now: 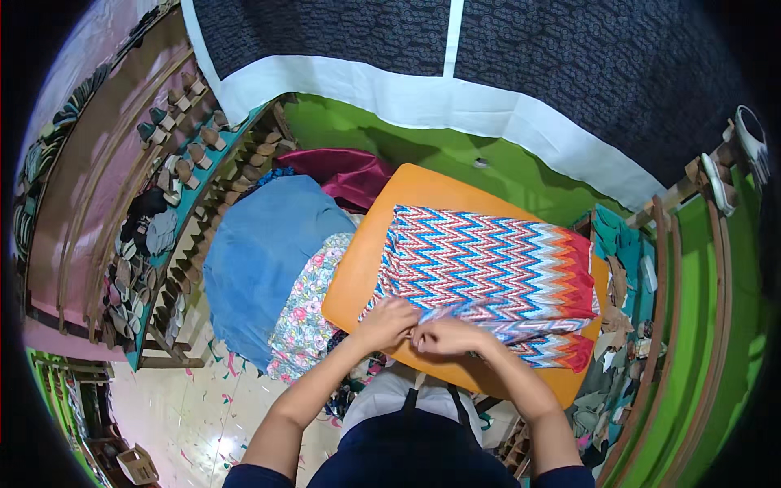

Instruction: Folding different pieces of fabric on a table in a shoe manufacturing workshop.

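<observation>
A zigzag-patterned cloth (480,260) in blue, white and red, with an orange-red band along its right end, lies spread on an orange tabletop (366,236). Its near edge is partly folded over and bunched. My left hand (392,324) is closed on the cloth at its near left corner. Right beside it, my right hand (446,335) pinches the folded near edge, fingers curled in. The two hands almost touch. Parts of the fingertips are hidden in the fabric.
Left of the table are a large blue cloth (268,252), a floral cloth (307,305) and a shiny maroon cloth (350,175). Racks with shoe parts (175,171) stand farther left. Fabric scraps (606,382) crowd the right side; bits litter the tiled floor (195,415).
</observation>
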Demonstrator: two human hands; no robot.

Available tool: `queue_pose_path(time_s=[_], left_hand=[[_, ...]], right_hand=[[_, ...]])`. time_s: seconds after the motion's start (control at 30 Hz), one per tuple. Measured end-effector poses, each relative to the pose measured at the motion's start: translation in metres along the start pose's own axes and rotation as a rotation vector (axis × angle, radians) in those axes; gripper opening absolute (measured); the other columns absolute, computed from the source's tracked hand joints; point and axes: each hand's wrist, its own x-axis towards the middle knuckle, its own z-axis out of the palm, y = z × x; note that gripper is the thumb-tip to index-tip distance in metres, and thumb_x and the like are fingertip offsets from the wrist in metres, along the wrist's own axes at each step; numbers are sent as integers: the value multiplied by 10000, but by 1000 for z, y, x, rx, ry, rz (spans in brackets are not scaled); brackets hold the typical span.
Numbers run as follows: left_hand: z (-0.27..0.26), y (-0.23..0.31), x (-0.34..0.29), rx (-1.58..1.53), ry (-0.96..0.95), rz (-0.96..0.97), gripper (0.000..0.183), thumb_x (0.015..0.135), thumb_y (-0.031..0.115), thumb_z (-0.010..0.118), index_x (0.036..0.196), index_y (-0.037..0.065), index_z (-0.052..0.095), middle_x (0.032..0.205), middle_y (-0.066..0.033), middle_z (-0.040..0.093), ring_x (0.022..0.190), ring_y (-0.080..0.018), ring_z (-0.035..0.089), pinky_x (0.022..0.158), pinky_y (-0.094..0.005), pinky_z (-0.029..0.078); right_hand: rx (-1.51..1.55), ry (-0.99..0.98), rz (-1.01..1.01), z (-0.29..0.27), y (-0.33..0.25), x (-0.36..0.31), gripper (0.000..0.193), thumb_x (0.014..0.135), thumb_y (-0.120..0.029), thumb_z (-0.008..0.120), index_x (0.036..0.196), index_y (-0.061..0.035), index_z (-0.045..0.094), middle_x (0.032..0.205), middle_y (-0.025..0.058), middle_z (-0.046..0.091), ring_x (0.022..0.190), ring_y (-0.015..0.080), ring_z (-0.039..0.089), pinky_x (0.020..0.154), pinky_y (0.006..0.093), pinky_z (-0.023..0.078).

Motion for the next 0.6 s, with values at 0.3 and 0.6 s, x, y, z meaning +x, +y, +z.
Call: queue_pose_path(time_s=[0.3,0.6], left_hand=[[34,36,-18,101,-28,45,380,740,330,560,1032,92,510,1056,-108,482,993,-259,454,827,-407,348],[92,48,-4,275,-105,112,272,696,260,569,903,91,520,927,-54,507,906,-222,485,779,-360,377]], right_hand=[[-131,557,210,40,62,-88,325,736,-239,583,996,-51,530,938,149,533,905,302,500,791,385,398],[-486,634,357,62,120,-191,529,715,-232,597,1200,-88,440,1133,166,431,1035,311,427,838,435,358]])
